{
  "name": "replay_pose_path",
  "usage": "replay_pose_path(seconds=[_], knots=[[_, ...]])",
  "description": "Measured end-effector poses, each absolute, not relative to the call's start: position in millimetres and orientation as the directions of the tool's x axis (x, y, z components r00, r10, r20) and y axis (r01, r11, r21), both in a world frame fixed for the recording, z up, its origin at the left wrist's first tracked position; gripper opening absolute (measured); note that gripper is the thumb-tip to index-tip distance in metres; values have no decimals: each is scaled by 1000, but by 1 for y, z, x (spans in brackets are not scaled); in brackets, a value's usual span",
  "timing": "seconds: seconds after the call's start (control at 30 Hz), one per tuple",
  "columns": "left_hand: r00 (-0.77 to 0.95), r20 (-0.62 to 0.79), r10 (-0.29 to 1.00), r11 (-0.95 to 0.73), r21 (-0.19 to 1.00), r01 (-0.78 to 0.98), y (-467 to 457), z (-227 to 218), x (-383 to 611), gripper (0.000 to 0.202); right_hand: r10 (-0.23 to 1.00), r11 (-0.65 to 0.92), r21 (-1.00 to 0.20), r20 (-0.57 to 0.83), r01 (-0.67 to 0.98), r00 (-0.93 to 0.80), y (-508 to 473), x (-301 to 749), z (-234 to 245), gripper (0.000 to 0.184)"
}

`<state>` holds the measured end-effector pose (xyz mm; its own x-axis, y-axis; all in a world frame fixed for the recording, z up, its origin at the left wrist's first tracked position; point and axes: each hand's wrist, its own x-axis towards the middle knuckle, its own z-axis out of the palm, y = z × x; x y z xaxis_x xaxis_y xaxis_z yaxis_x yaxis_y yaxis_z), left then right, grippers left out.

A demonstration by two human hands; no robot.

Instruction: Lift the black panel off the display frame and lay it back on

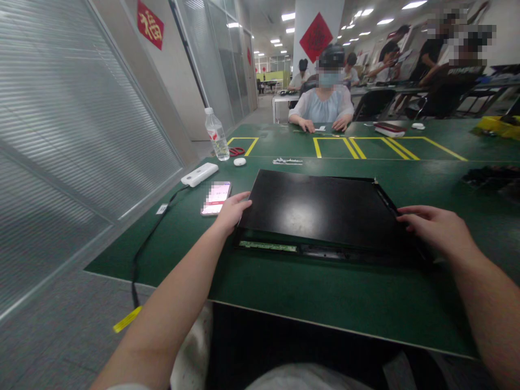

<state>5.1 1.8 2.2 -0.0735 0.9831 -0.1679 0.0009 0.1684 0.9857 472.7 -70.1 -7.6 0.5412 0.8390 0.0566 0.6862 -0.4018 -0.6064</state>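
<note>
Over a frame (337, 253) on the table (284, 292) (green strip (268, 247) at seven o'clock), a black panel (304, 208) is held at nine by the left hand (231, 213); the frame's rim is pinched at three by the right hand (439, 225).

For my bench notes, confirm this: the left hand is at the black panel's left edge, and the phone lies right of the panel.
Wrong side: the head view shows the phone lying left of the black panel. The left hand is at the panel's left edge.
</note>
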Motion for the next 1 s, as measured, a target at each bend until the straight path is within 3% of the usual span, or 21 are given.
replay_pose_path(seconds=[0.47, 0.73, 1.0], knots=[[-84, -173, 981, 177, 983, 46, 2, 2, 6, 56, 836, -402, -611, 58, 682, 545, -70, 475, -10, 36], [-102, -166, 981, 171, 984, 44, 2, 2, 6, 47, 843, -415, -589, 38, 693, 537, -70, 474, -9, 35], [-89, -105, 990, 106, 994, 8, 0, 0, 4, 49, 855, -390, -580, 59, 715, 515, -68, 480, -16, 38]])
